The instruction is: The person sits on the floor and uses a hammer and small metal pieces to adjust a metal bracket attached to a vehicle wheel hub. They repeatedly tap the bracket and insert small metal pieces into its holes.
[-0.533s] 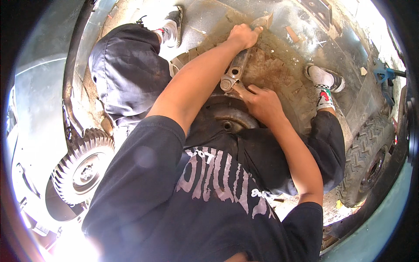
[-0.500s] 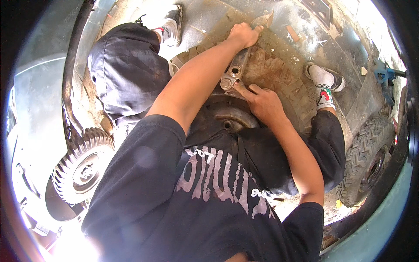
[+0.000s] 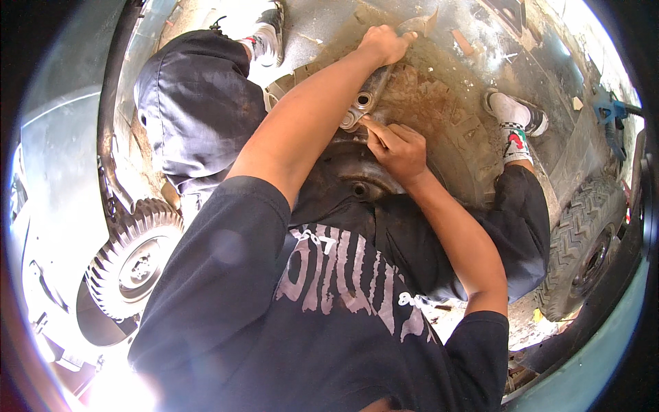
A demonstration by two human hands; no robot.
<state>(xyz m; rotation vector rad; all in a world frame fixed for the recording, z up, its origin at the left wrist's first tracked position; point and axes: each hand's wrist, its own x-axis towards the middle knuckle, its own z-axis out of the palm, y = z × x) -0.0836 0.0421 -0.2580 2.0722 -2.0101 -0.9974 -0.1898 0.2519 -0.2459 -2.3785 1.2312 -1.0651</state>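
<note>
A worn metal bar (image 3: 377, 84) with round, bushing-like eyes lies between my spread legs. My left hand (image 3: 386, 45) is closed round its far part, thumb stretched out to the right; the grip itself is mostly hidden under the fingers. At the near end, beside a round capped fitting (image 3: 349, 120), my right hand (image 3: 400, 150) has its index finger against the metal and the other fingers curled in. Nearer to me sits a dark, rounded metal housing (image 3: 359, 189) with a hole in it, partly covered by my trousers.
Stained board and dirt floor (image 3: 429, 89) lies ahead, with a pointed brown scrap (image 3: 427, 25) and a small reddish piece (image 3: 462, 42). Tyred wheels stand at left (image 3: 134, 264) and right (image 3: 583, 250). A blue tool-like object (image 3: 611, 113) is far right. Vehicle panels (image 3: 65, 172) flank me.
My right hand has shifted up and left with its fingers curled more tightly. The bar's near end has moved slightly left and up. My left hand keeps its grip, a little farther away.
</note>
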